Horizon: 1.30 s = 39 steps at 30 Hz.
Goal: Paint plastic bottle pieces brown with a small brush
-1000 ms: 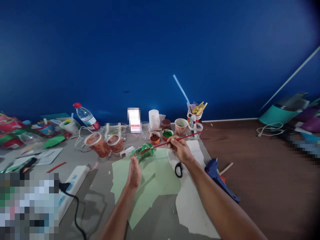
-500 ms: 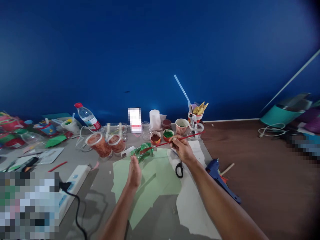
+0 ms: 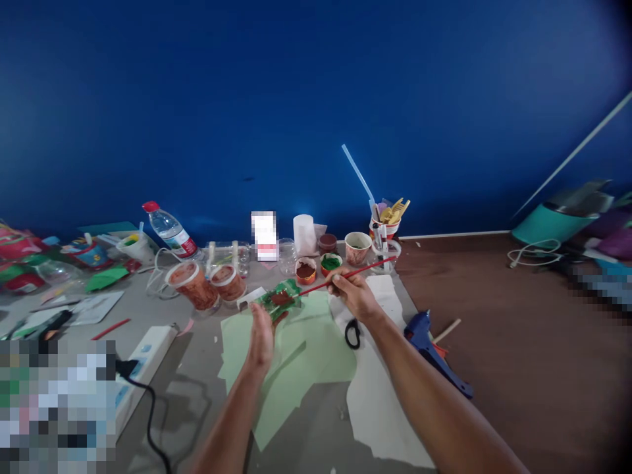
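Note:
My left hand (image 3: 261, 334) grips a clear plastic bottle piece (image 3: 292, 289) streaked with green paint, holding it above the pale green paper. A patch of brown paint shows on its side. My right hand (image 3: 356, 296) pinches a thin red paintbrush (image 3: 316, 287), its tip at or close to the brown patch; whether it touches I cannot tell. Just beyond stand a small cup of brown paint (image 3: 306, 270) and a small cup of green paint (image 3: 330, 263). Beneath the hands lies the pale green paper (image 3: 306, 359).
Brown-smeared tubs (image 3: 197, 289) and a red-capped water bottle (image 3: 170, 232) stand left. White paper (image 3: 385, 401), black-handled scissors (image 3: 352, 334) and a blue glue gun (image 3: 434, 352) lie right. A white power strip (image 3: 145, 355) sits front left. A paper cup (image 3: 358, 249) stands behind.
The bottle piece has turned in my left hand, and a larger brown patch now faces up. My right hand and the brush have shifted slightly left.

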Available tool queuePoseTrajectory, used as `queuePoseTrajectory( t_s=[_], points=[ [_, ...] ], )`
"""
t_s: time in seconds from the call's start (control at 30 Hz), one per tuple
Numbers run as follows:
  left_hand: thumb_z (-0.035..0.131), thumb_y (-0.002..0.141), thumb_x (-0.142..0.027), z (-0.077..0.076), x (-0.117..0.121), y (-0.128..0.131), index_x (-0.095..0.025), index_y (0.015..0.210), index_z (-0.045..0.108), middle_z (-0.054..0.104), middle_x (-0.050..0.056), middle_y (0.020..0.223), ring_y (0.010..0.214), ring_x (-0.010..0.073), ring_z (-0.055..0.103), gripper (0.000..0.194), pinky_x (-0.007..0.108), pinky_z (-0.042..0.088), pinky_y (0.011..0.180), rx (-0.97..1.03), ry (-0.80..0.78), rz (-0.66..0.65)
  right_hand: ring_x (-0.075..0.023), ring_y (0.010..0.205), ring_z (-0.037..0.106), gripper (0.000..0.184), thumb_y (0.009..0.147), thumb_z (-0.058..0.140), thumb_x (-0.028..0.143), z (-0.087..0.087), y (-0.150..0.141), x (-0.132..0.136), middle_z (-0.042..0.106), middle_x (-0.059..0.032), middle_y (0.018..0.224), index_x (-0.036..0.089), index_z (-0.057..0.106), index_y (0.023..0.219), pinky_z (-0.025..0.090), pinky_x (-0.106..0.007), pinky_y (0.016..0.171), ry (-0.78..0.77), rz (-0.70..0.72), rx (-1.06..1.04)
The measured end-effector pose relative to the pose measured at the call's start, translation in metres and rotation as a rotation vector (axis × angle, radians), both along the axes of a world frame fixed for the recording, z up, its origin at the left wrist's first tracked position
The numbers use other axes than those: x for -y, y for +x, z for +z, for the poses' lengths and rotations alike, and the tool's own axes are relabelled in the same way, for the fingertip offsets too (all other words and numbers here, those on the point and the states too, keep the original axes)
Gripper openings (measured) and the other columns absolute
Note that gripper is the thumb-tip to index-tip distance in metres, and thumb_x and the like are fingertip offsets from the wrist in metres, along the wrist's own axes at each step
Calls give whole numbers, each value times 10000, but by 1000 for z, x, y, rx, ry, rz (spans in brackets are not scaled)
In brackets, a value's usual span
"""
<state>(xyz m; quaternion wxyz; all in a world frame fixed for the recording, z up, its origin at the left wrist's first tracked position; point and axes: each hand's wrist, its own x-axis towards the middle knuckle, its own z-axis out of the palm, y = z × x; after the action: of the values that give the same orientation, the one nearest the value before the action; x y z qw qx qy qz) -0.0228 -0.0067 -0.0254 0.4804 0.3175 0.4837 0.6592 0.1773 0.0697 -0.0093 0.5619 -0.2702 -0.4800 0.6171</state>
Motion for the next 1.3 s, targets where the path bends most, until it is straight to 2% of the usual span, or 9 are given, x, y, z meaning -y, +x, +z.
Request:
queuePoseTrajectory(
  t_s=[0.23, 0.4, 0.5, 0.57, 0.73, 0.9, 1.03, 1.13, 1.3],
  points=[
    [364, 749, -849, 6, 0, 0, -180, 1054, 650, 688, 149, 1187, 1215, 308, 572, 789, 462, 495, 944, 51, -15, -16, -123, 512, 458, 270, 687, 747, 471, -3, 3, -2, 601, 5, 547, 207, 699, 708, 317, -270, 512, -9, -71, 27],
    [415, 720, -854, 9, 1, 1, -189, 1051, 656, 687, 142, 1197, 1211, 307, 573, 781, 453, 490, 945, 114, -19, -50, -127, 543, 476, 259, 717, 730, 461, -5, -1, -1, 611, 1, 581, 204, 699, 715, 339, -273, 532, 43, 33, 62],
    [416, 720, -854, 10, 1, 2, -192, 1067, 655, 675, 143, 1224, 1237, 307, 550, 785, 448, 483, 944, 124, -22, -41, -123, 548, 480, 246, 720, 732, 439, -5, 1, -2, 610, -3, 586, 196, 694, 721, 334, -266, 528, 26, -39, 36],
    [396, 745, -842, 9, 1, 3, -198, 1073, 656, 674, 139, 1229, 1239, 304, 550, 769, 450, 475, 949, 119, -26, -39, -121, 546, 480, 240, 715, 737, 430, -4, 2, -2, 603, -4, 585, 195, 689, 720, 328, -261, 520, 1, -72, -10],
    [384, 744, -847, 8, 2, 4, -225, 1082, 653, 675, 114, 1238, 1246, 300, 547, 757, 464, 442, 988, 82, -22, -80, -117, 541, 471, 242, 743, 715, 432, 0, -1, 0, 600, -7, 592, 193, 687, 720, 340, -267, 530, 44, 3, 27],
    [402, 728, -854, 7, 2, 4, -230, 1084, 650, 653, 109, 1274, 1315, 298, 479, 759, 466, 413, 1024, 65, -35, -76, -117, 536, 475, 251, 726, 723, 441, -2, -1, -2, 602, 0, 589, 194, 680, 729, 328, -266, 516, 27, -84, 24],
    [382, 755, -839, 3, 1, 4, -235, 1101, 641, 640, 104, 1291, 1334, 293, 456, 743, 468, 404, 1031, 59, -34, -74, -115, 536, 474, 263, 733, 716, 447, -5, -1, -3, 601, -3, 591, 187, 675, 726, 334, -267, 522, 36, -12, 35],
    [382, 772, -823, -1, 0, 2, -238, 1090, 643, 642, 97, 1286, 1330, 281, 459, 715, 454, 406, 1031, 56, -30, -46, -109, 529, 468, 251, 735, 718, 433, -7, 0, -4, 605, -2, 591, 186, 678, 734, 327, -264, 521, 32, -51, 45],
    [394, 687, -889, -3, -2, 2, -251, 1105, 648, 628, 98, 1306, 1331, 298, 455, 804, 464, 383, 1048, 2, -27, -69, -117, 533, 477, 253, 739, 708, 443, -8, 0, -5, 609, -6, 598, 193, 673, 747, 329, -268, 516, 22, -51, 0]
  ],
)
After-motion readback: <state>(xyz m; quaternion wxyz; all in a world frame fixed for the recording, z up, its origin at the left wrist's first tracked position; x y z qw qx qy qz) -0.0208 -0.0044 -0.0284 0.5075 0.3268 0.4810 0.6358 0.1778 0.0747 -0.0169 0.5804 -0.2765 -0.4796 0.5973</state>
